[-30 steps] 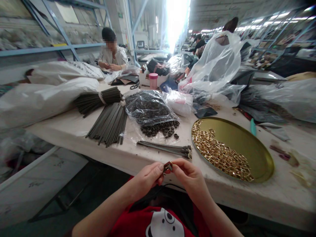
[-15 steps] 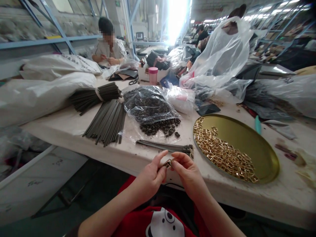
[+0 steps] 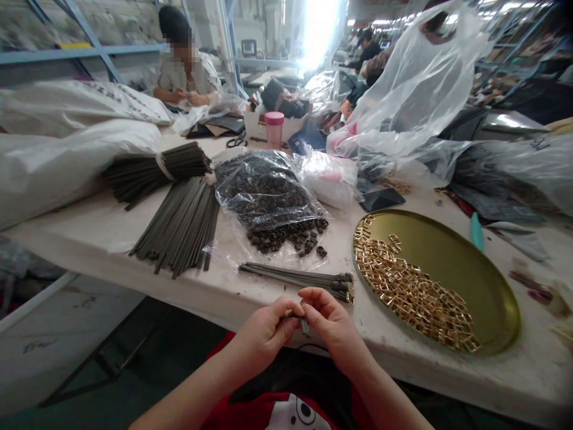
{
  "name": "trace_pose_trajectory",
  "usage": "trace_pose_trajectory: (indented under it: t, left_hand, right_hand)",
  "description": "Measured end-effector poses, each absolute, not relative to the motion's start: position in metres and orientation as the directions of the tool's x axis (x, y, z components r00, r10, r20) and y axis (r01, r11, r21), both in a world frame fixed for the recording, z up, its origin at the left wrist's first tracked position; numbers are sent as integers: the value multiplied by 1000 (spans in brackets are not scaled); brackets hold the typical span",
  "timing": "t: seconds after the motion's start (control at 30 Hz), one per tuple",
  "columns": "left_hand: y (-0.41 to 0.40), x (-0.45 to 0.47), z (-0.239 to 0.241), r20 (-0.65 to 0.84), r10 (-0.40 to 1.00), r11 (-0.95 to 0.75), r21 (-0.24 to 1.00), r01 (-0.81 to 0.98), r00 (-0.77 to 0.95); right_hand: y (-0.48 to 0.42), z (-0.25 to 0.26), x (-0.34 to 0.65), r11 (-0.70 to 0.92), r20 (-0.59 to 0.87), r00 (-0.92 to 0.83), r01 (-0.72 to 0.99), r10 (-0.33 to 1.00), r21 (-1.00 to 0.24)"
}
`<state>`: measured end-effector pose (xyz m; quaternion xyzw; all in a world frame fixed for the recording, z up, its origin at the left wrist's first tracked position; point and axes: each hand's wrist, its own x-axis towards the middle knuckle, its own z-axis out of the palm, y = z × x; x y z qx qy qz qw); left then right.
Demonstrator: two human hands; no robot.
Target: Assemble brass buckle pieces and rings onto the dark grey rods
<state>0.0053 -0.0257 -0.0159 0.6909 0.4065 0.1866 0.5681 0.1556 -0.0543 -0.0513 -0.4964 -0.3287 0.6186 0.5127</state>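
Both hands meet at the table's front edge, just below a small pile of straps with buckles (image 3: 298, 278). My left hand (image 3: 271, 328) is closed, thumb and index finger pinching a narrow dark strap (image 3: 305, 326). Against it, fingertips together, my right hand (image 3: 329, 316) grips the same strap. A short end of it hangs down between the hands; the fingers cover the rest, and any buckle there is hidden. To the right, a round gold tray (image 3: 441, 239) holds many gold buckles (image 3: 416, 292).
Dark loops (image 3: 286, 236) spill from a clear plastic bag (image 3: 264, 185). Loose straps (image 3: 179, 227) and a tied strap bundle (image 3: 188, 161) lie left. A pink-lidded jar (image 3: 274, 131) stands behind. Across the table sits a co-worker (image 3: 185, 71). A turquoise tool (image 3: 476, 232) lies beyond the tray.
The metal buckle seen between my fingers is now covered, and a strap end shows below them. My left fingers have closed in. The view has shifted slightly.
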Motion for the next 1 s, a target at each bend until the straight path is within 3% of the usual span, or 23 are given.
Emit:
trace_pose_trajectory:
  t: [0.33, 0.4, 0.47, 0.5, 0.57, 0.6, 0.67, 0.77, 1.0]
  left_hand:
    - [-9, 9, -27, -204, 724, -113, 907, 405, 659]
    - [-4, 10, -27, -223, 737, -60, 919, 391, 638]
    - [-1, 11, -25, -269, 755, 39, 928, 370, 598]
    - [0, 11, -24, -295, 761, 85, 928, 362, 577]
    - [1, 12, -22, -332, 768, 143, 923, 358, 548]
    - [1, 13, -22, -339, 770, 155, 922, 356, 541]
    - [0, 13, -23, -334, 779, 158, 924, 350, 531]
    - [-2, 12, -25, -335, 782, 165, 925, 343, 525]
    - [-7, 13, -20, -334, 820, 204, 929, 308, 464]
  right_hand:
    - [-40, -50, 162, -291, -292, -19, -152, 956, -945]
    - [-28, -47, 173, -262, -259, -63, -45, 964, -964]
    - [-9, -44, 189, -156, -166, -35, 199, 986, -968]
    - [2, -43, 198, -87, -90, 12, 390, 996, -917]
    - [23, -44, 213, -32, 37, 72, 769, 997, -638]
    - [33, -46, 218, -41, 47, 74, 868, 996, -495]
    - [47, -53, 223, -61, 43, 84, 922, 996, -381]
    - [55, -64, 223, -83, 34, 104, 919, 994, -385]
    - [34, -52, 230, -91, 29, 134, 800, 991, -593]
